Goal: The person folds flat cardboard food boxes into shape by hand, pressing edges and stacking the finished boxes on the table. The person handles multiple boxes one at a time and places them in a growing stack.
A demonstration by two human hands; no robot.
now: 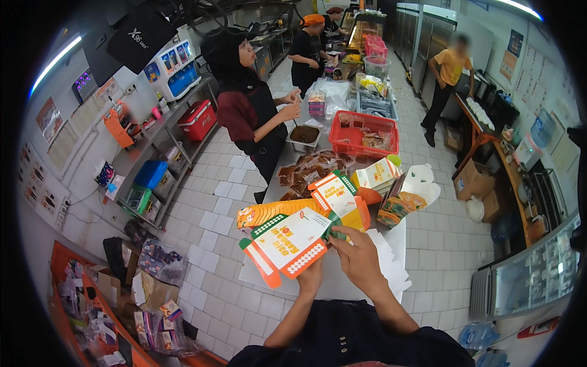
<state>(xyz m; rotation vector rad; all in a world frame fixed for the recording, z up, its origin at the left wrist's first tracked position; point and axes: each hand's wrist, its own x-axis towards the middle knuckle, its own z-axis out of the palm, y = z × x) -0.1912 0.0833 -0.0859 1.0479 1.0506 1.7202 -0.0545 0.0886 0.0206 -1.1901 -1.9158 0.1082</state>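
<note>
A partly folded food carton (309, 223), white with orange, yellow and green flaps, is held tilted over the near end of the table. My left hand (310, 278) grips it from below along the near edge, its fingers mostly hidden under the board. At the carton's right side, my right hand (361, 260) has its thumb and index finger closed on a green flap. Just beyond lies a row of nested yellow-orange cartons (278, 211). Another orange and white carton (335, 191) rests behind the held one. White paper sheets (388, 260) lie beneath my right wrist.
Brown sauce packets (309, 174) cover the table beyond the cartons. Farther back stand a red basket (367, 150) and a metal pan (304, 140) of brown sauce. Packed cartons (400, 208) stand at the right edge. A co-worker (254, 116) stands at the table's left.
</note>
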